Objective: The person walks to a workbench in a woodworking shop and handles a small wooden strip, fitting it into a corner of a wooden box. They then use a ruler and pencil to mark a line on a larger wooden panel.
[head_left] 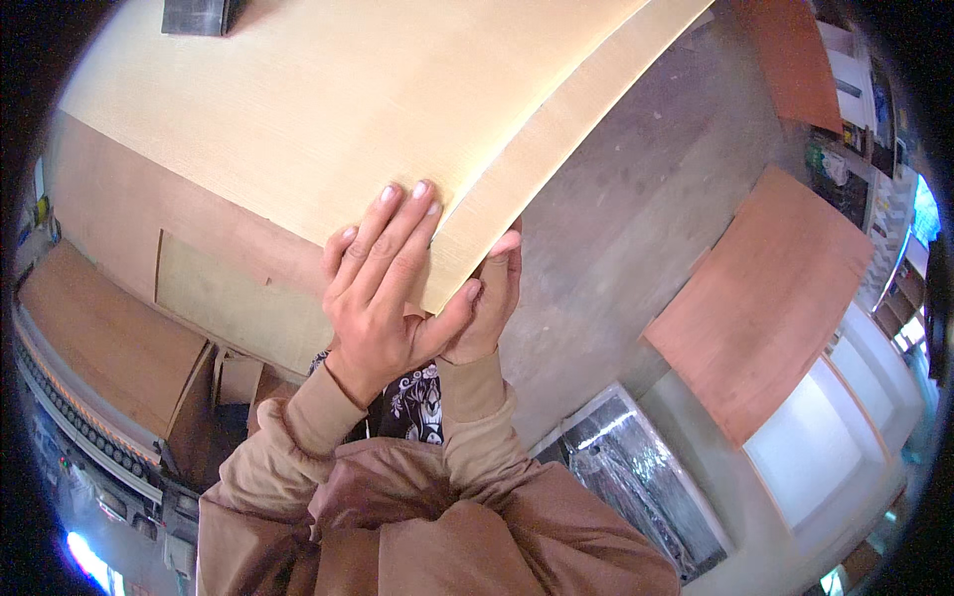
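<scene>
A large pale yellow wood-grain panel point(328, 129) fills the upper left, and a long strip of the same colour point(537, 154) runs along its right edge. My left hand point(383, 278) lies with its fingers stretched flat on the panel's near corner, the thumb reaching across the strip's end. Against the strip's outer side, my right hand point(492, 298) grips the near end from the right, just past my left thumb. Part of its fingers is hidden behind the strip and my left hand. Whether the strip is glued to the panel or loose, I cannot tell.
A dark block point(196, 15) rests on the panel's far part. Reddish-brown boards point(765, 308) lie at the right, beside white panels point(820, 442). A plastic-wrapped panel point(636, 477) is at the lower right. A brown-topped machine point(114, 338) with a roller track stands at the left.
</scene>
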A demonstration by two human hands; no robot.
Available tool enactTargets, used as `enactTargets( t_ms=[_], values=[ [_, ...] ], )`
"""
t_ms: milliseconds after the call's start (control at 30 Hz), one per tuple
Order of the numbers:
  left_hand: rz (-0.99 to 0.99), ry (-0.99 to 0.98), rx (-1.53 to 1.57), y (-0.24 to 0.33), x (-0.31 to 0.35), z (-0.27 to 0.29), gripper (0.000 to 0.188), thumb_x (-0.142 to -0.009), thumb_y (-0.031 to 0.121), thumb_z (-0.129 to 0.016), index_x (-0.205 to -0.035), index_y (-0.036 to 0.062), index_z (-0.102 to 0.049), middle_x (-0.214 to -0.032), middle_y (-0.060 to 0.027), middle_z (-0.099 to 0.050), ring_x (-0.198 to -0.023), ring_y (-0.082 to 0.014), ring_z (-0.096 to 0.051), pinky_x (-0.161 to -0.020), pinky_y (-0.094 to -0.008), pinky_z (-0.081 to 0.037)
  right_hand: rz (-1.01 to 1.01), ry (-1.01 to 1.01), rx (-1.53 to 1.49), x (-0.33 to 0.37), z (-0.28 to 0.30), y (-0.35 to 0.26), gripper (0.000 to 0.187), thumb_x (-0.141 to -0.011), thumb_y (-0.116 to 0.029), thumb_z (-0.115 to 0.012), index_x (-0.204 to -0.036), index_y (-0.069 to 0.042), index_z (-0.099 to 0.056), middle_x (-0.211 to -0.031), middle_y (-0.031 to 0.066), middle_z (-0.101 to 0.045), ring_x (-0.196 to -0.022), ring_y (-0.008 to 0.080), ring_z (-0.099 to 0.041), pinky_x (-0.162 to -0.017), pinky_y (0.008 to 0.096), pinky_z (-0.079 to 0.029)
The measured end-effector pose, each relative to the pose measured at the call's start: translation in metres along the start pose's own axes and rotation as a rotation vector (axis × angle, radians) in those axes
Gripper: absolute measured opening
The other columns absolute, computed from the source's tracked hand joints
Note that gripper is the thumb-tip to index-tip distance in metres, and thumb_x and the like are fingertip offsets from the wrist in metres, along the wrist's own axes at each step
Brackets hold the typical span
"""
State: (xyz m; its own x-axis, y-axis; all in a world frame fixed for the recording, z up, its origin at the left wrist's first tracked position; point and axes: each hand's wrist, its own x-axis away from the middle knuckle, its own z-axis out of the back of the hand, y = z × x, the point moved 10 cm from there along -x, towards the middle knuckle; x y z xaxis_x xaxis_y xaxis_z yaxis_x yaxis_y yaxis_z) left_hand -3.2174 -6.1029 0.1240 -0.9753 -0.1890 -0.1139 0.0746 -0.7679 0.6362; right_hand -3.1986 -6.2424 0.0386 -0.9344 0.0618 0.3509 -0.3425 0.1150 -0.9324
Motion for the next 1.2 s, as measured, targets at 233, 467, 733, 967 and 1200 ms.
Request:
enactTargets(
  t_ms=[233, 467, 733, 967, 1200],
  values=[
    [0.023, 0.022, -0.020, 0.001, 0.009, -0.007, 0.064, -0.098, 0.039, -0.077, -0.147, -0.0017, -0.067, -0.154, -0.0155, -0.066, -0.150, -0.0312, -0.057, -0.121, -0.0406, -0.035, -0.237, 0.021, -0.383, -0.027, -0.011, 0.018, 0.078, -0.116, -0.065, -0.034, -0.154, 0.001, -0.047, -0.147, 0.0189, -0.061, -0.130, 0.0250, -0.064, -0.107, 0.0398, -0.055],
    [0.008, -0.001, -0.018, 0.006, 0.005, -0.005, 0.065, -0.098, 0.032, -0.079, -0.150, -0.0029, -0.063, -0.159, -0.0182, -0.061, -0.153, -0.0322, -0.053, -0.119, -0.0436, -0.038, -0.186, -0.048, -0.480, -0.078, -0.018, -0.002, 0.084, -0.113, -0.070, -0.036, -0.158, 0.000, -0.045, -0.151, 0.0185, -0.058, -0.135, 0.0245, -0.062, -0.111, 0.0404, -0.055],
    [-0.055, -0.083, 0.065, 0.057, -0.076, 0.013, 0.057, -0.085, 0.013, -0.078, -0.136, -0.0075, -0.062, -0.114, -0.0239, -0.065, -0.106, -0.0410, -0.065, -0.095, -0.0490, -0.055, -0.217, -0.082, -0.517, -0.069, -0.015, -0.027, 0.067, -0.116, -0.059, -0.043, -0.152, -0.002, -0.052, -0.143, 0.0162, -0.065, -0.126, 0.0262, -0.068, -0.102, 0.0410, -0.061],
    [-0.113, -0.002, 0.015, 0.068, -0.105, -0.005, 0.034, -0.083, 0.018, -0.083, -0.107, 0.0001, -0.067, -0.095, -0.0161, -0.063, -0.089, -0.0386, -0.066, -0.077, -0.0486, -0.057, -0.233, -0.045, -0.575, -0.076, -0.007, -0.037, 0.061, -0.116, -0.042, -0.058, -0.159, 0.000, -0.051, -0.143, 0.0109, -0.066, -0.126, 0.0218, -0.065, -0.107, 0.0371, -0.056],
    [-0.058, 0.050, -0.064, 0.075, -0.117, -0.002, 0.034, -0.083, 0.024, -0.088, -0.089, 0.0011, -0.063, -0.082, -0.0121, -0.056, -0.072, -0.0307, -0.061, -0.063, -0.0422, -0.051, -0.174, -0.038, -0.488, -0.098, 0.002, -0.045, 0.049, -0.117, -0.048, -0.054, -0.136, -0.003, -0.061, -0.125, 0.0085, -0.070, -0.107, 0.0154, -0.068, -0.090, 0.0342, -0.059]
  ],
)
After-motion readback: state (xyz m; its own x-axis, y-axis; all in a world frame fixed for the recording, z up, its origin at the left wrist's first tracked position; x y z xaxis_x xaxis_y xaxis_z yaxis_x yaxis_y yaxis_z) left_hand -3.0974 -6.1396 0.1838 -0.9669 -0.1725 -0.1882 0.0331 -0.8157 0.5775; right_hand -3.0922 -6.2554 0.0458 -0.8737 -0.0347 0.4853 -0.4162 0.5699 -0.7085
